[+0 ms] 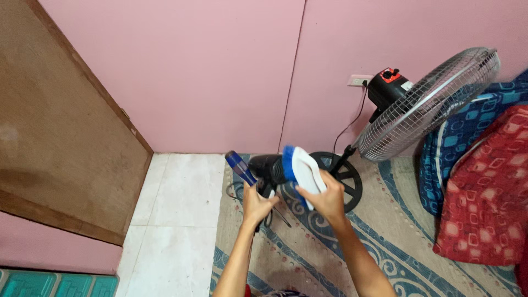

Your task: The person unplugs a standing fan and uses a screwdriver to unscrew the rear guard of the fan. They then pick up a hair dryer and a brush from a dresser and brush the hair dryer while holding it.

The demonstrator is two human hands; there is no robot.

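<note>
Blue-handled screwdriver [240,167] sits in the left hand [256,204], whose grip is curled tight around its shaft, the handle sticking up and away. Just right of that grip, the right hand [329,199] pinches a white and blue plastic scrub brush [301,170] against a black fan motor housing [269,166]. Beyond stands a metal-caged fan [426,104] on the patterned rug [385,242].

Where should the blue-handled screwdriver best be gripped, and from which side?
Probably on the blue handle, the thick part that angles up and left, clear of the fan motor. Come from below, as the left hand sits, since its thin shaft runs down past that hand.
</note>
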